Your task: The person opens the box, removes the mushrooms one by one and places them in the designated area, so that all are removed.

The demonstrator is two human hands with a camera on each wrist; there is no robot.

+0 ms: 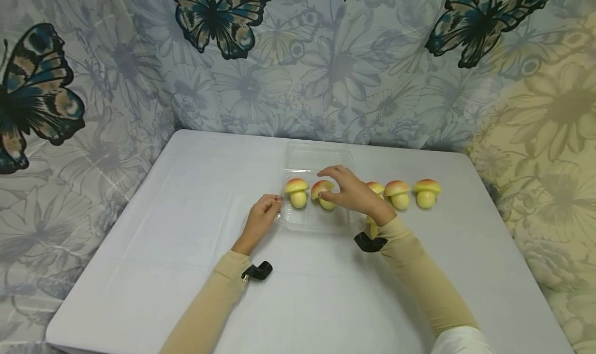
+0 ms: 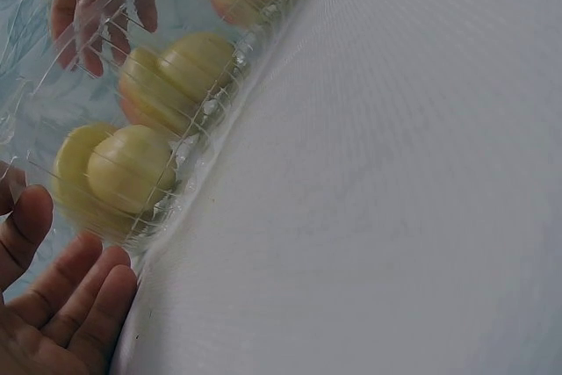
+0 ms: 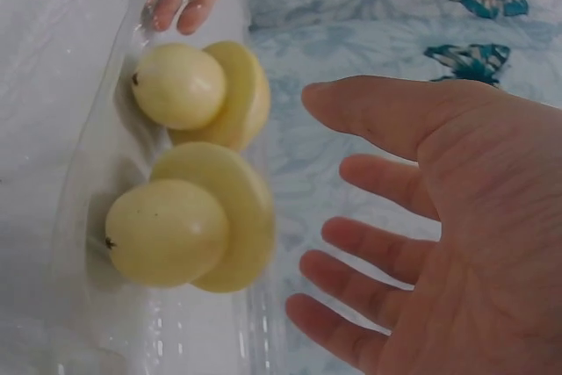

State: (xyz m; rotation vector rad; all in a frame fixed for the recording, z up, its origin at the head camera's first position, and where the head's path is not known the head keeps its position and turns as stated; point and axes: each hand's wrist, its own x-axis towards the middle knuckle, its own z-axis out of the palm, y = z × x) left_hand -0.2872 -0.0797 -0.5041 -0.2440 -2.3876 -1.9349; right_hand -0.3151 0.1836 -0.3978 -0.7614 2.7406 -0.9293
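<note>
A clear plastic container [image 1: 316, 223] with its lid [image 1: 318, 157] folded back lies on the table. Inside it, side by side, are two yellow toy mushrooms with reddish caps: a left mushroom [image 1: 297, 192] and a right mushroom [image 1: 322, 194]. My left hand [image 1: 258, 220] pinches the container's left edge between thumb and forefinger; its other fingers are loosely bent in the left wrist view. Above the right mushroom is my right hand [image 1: 351, 192], thumb and fingers spread. The right wrist view shows a gap between this hand [image 3: 474, 217] and the nearer mushroom [image 3: 176, 226].
Right of the container, more toy mushrooms stand in a row, including a middle one [image 1: 397, 194] and an outer one [image 1: 426, 193]. Another mushroom [image 1: 371, 226] is partly hidden by the right wrist. A white cloth covers the table [image 1: 298, 302]; patterned fabric [image 1: 326, 74] hangs behind.
</note>
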